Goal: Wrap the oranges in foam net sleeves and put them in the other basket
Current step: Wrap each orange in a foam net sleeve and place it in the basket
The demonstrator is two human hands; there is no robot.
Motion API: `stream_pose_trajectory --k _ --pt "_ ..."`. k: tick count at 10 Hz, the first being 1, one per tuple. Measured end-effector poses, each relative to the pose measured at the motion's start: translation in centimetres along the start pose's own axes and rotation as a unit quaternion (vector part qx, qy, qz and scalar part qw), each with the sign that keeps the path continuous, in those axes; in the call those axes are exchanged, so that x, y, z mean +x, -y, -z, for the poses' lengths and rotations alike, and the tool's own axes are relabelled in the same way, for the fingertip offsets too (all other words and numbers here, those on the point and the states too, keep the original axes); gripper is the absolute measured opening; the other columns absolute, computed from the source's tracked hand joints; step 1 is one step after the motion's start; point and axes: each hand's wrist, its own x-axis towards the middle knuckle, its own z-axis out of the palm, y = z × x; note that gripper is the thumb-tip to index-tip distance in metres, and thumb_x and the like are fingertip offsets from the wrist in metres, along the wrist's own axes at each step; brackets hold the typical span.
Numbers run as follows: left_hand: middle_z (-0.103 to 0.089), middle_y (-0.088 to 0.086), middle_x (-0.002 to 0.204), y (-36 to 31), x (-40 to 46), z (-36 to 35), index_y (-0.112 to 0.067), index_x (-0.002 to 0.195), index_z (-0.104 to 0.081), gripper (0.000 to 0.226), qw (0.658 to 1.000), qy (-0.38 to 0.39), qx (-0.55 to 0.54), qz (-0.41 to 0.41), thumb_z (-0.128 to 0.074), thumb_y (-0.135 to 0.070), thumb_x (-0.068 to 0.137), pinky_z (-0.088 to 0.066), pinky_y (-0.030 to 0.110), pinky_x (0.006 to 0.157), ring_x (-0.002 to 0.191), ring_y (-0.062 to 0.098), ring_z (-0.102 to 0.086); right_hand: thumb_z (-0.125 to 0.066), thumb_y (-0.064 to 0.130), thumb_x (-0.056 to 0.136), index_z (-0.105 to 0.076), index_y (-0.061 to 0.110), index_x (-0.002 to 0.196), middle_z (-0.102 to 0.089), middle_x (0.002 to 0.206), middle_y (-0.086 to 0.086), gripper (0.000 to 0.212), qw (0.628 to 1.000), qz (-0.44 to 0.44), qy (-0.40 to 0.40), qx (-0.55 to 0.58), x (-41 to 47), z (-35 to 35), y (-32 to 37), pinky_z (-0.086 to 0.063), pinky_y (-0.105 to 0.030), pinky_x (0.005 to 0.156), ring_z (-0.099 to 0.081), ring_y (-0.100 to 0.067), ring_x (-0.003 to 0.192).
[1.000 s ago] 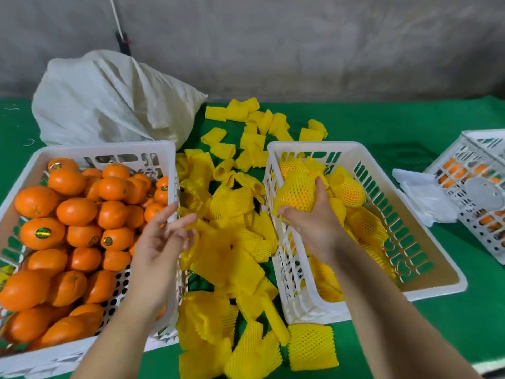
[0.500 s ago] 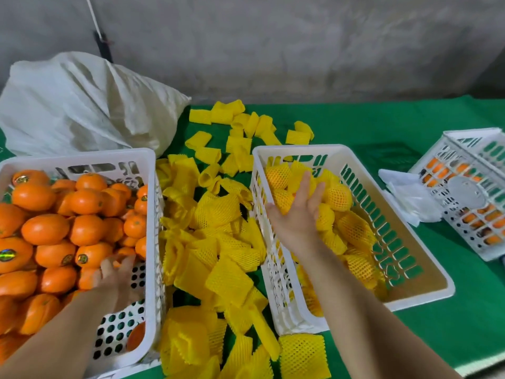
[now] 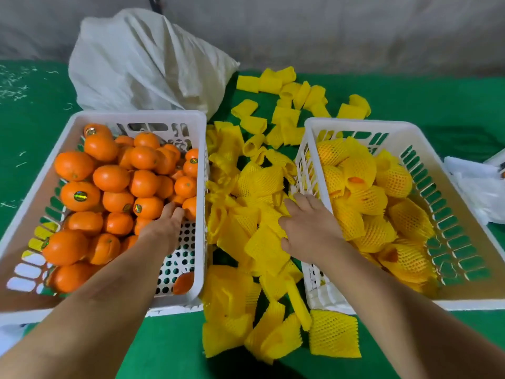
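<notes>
fetching step: my left hand (image 3: 166, 224) reaches among bare oranges (image 3: 110, 177) in the left-of-frame basket (image 3: 202, 149), grip unclear. right hand (image 3: 308, 225) lies spread on centre-frame foam sleeves (image 3: 259, 184). next: grasp one of each.

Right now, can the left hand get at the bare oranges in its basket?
Probably yes: the left hand is already inside the open basket, fingers at the oranges, nothing covering them.

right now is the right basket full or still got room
Still has room: the right basket holds sleeved oranges along its left side, with bare floor on its right.
</notes>
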Motion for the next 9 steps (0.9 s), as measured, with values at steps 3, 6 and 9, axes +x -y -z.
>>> stream_pose_trajectory --k 3,6,9 --pt "-0.03 0.009 0.164 -0.2 -0.8 0.1 -0.034 0.165 -0.006 0.073 0.996 0.056 0.024 0.064 -0.027 -0.065 0.102 -0.036 0.053 0.121 0.134 0.017 -0.045 -0.065 0.05 0.094 -0.065 0.038 0.134 0.026 0.169 0.006 0.042 0.939 0.104 0.312 0.1 -1.1 -3.8 3.1 -0.002 -0.061 0.124 0.021 -0.036 0.155" --pt "-0.017 0.008 0.156 1.1 0.9 -0.9 -0.014 0.165 -0.005 0.102 0.986 -0.112 0.07 0.102 -0.073 -0.008 0.088 -0.049 0.027 0.064 0.135 0.026 -0.04 -0.061 0.032 0.099 -0.05 0.014 0.146 -0.028 0.164 0.0 0.051 0.974 0.085 0.117 0.173 0.8 -3.9 3.2 -0.033 -0.044 0.111 -0.03 -0.03 0.143" --pt "-0.049 0.0 0.151 0.3 0.9 -0.4 -0.02 0.159 -0.019 0.091 0.988 -0.128 -0.029 0.075 -0.076 -0.006 0.089 -0.049 0.033 0.063 0.109 0.024 -0.069 -0.063 0.023 0.101 -0.05 0.023 0.12 -0.044 0.104 0.009 0.023 0.929 0.046 -0.021 0.367 0.8 -3.7 2.9 -0.024 -0.027 0.052 -0.043 -0.009 0.07"
